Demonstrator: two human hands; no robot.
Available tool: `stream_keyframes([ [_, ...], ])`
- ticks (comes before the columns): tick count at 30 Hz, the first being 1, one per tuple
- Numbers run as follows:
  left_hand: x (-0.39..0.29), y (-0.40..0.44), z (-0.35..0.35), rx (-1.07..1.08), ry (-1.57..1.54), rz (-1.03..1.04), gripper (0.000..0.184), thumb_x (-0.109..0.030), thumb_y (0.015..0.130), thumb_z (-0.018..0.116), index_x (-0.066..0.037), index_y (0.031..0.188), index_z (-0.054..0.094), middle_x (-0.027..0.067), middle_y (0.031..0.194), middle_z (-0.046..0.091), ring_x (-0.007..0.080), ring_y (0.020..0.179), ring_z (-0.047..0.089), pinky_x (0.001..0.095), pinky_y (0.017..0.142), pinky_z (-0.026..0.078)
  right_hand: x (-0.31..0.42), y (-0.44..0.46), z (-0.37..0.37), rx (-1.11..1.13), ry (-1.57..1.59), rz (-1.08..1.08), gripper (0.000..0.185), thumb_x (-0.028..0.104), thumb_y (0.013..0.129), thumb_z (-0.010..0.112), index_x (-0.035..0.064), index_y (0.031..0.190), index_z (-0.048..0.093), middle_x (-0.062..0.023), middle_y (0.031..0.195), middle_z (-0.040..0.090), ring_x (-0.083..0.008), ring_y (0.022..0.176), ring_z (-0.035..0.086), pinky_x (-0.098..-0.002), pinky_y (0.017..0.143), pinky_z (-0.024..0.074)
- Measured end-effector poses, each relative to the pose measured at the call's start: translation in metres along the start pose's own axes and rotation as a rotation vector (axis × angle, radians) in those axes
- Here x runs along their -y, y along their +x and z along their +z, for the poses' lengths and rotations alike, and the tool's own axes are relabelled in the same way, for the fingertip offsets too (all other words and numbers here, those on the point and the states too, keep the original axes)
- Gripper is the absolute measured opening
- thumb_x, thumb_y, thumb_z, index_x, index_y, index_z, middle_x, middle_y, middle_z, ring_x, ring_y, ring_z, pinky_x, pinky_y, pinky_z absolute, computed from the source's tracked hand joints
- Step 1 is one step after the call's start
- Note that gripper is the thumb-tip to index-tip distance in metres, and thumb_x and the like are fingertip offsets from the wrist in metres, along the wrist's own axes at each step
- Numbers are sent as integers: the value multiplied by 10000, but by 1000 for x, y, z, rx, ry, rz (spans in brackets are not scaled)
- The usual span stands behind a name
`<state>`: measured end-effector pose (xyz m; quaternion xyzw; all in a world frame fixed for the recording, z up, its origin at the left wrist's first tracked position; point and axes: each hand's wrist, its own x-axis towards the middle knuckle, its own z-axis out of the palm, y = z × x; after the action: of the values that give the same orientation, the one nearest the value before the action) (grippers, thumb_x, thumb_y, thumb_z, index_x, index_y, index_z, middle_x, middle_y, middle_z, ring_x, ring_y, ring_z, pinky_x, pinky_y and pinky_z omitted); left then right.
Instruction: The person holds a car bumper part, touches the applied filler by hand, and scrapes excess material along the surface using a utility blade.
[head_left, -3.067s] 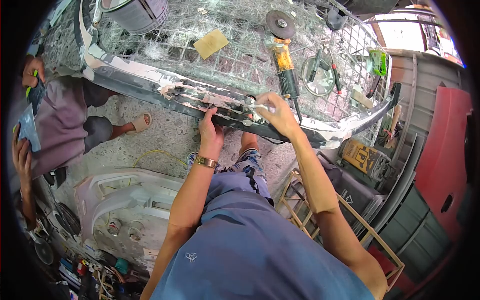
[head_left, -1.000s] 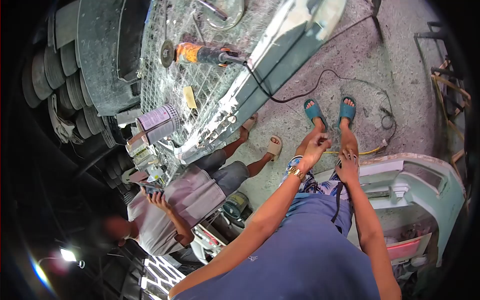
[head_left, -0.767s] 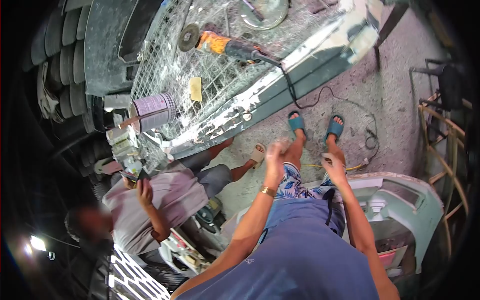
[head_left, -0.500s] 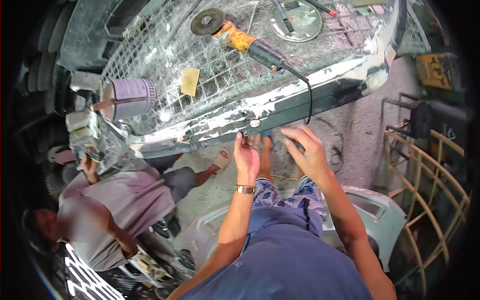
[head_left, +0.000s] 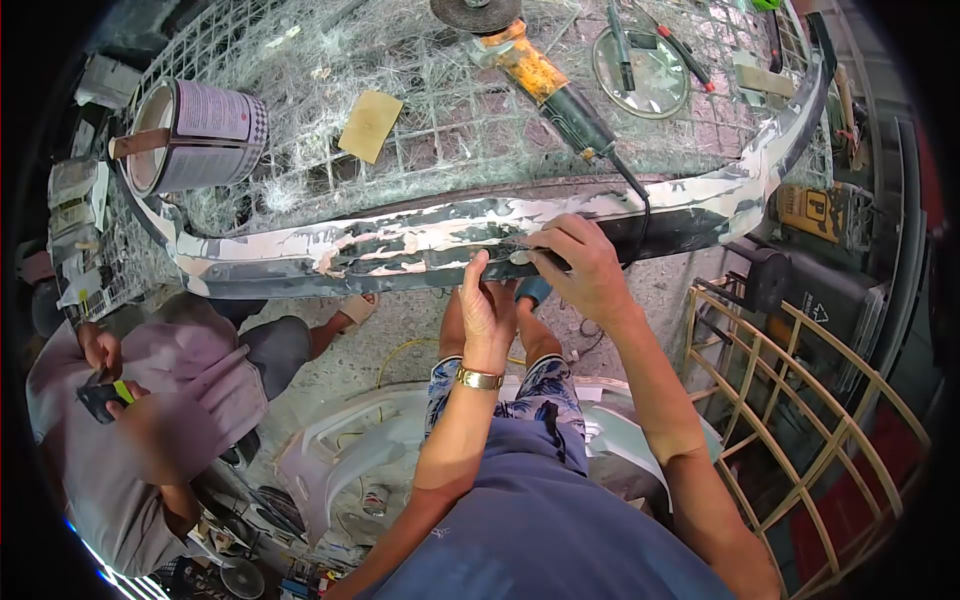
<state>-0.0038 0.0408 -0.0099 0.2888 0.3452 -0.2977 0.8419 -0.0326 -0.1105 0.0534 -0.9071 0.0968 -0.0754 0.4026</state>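
- Along the front face of a curved bumper strip [head_left: 430,240], the thumb and forefinger of the right hand [head_left: 585,262] are brought narrowly together, just beside a small pale round spot [head_left: 519,258]; whether anything thin is pinched between them cannot be told.
- At the strip's lower edge, the left hand [head_left: 488,310] is placed with its thumb raised to the dark face; its other fingers are partly hidden, so whether the strip is gripped cannot be told.
- A moment ago the right hand was held clear of the strip; now the gap has been closed. From this, handwork is judged to be resumed at the patched middle.
- The strip, blotched cream and black, is laid along the near side of a wire-mesh bench top [head_left: 455,120] and is crossed by the power cord [head_left: 645,205] of an angle grinder [head_left: 540,80].
- Farther off, a yellow sandpaper-like sheet [head_left: 371,126] and a paint can [head_left: 215,140] are set on the mesh.
- At the left, a dark object [head_left: 97,403] is held by another person [head_left: 160,350].
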Motion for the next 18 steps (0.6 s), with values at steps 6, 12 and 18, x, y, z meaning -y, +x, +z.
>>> stream_keyframes([
  [6,-1,4,0,6,-2,-13,295,-228,877,684,-101,1124,583,36,1105,638,186,1014,601,354,898,468,-5,3,1,43,-54,-26,133,73,778,715,61,888,641,-56,858,595,-266,826,595,-375,759,461],
  [12,-2,3,0,4,-9,-29,271,-213,876,677,-105,1106,583,39,1104,640,192,1011,607,358,907,475,-7,3,2,50,-80,-39,127,74,771,712,64,872,635,-54,857,592,-252,837,595,-375,750,451],
  [18,-4,3,8,-12,-38,-21,303,-199,868,671,-75,1125,568,61,1106,640,204,1014,619,361,922,491,-2,6,3,22,-96,-36,154,58,739,715,74,869,634,-50,830,577,-250,824,587,-373,747,449],
])
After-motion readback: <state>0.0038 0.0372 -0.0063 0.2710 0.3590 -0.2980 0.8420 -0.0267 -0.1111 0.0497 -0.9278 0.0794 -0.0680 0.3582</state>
